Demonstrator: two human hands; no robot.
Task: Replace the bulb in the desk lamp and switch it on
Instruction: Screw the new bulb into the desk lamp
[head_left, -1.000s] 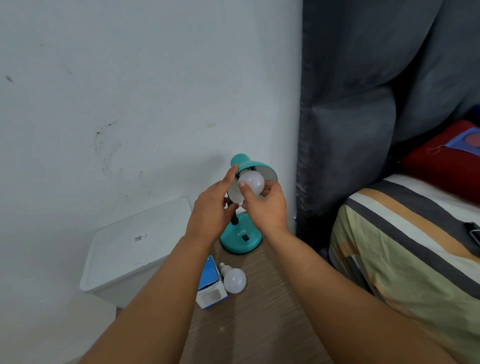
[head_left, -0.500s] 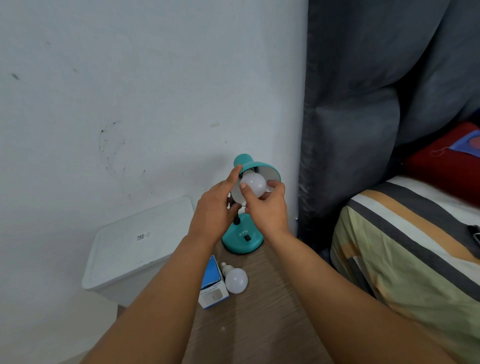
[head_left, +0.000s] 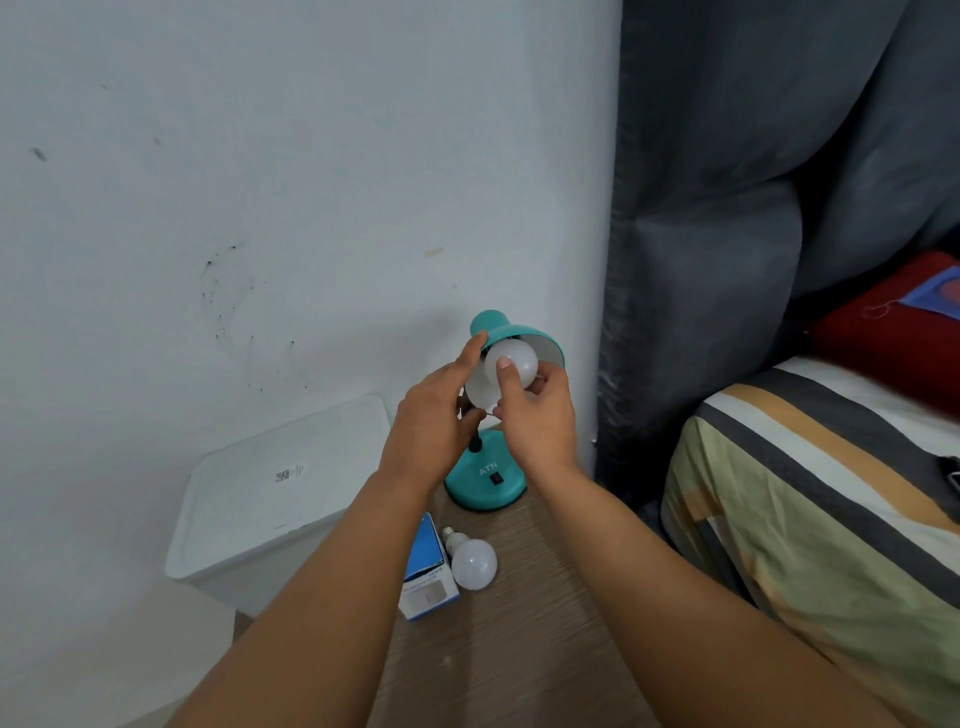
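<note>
Bulb (head_left: 511, 362) sits in the mouth of the teal lamp shade (head_left: 540, 340); whether its thread is started in the socket I cannot tell, the base is hidden. My right hand (head_left: 535, 415) has its grip curled on the bulb, thumb on the near face, fingers round the far side. My left hand (head_left: 434, 410) lies with straight fingers along the shade's left rim, bracing it, holding nothing. A second bulb (head_left: 472, 564) lies on the worktop (head_left: 519, 623) just beside a blue-and-white box (head_left: 428, 569); which bulb is the old one I judge only from position, probably this one. Step in hand, as I read it: seating the bulb. To do it well, keep the bulb's axis in line with the socket, turn with light pressure, regrip in short turns, and let the left hand hold the shade against the twist so the lamp base (head_left: 485, 480) does not walk. Stop at firm resistance. Room: wall (head_left: 311, 208) close behind the shade, curtain (head_left: 701, 260) near on the right, worktop edge near the base on that side; bed (head_left: 831, 493) beyond. The switch (head_left: 497, 478) on the base faces me, unobstructed. White bin (head_left: 280, 499) lower left, apart.
</note>
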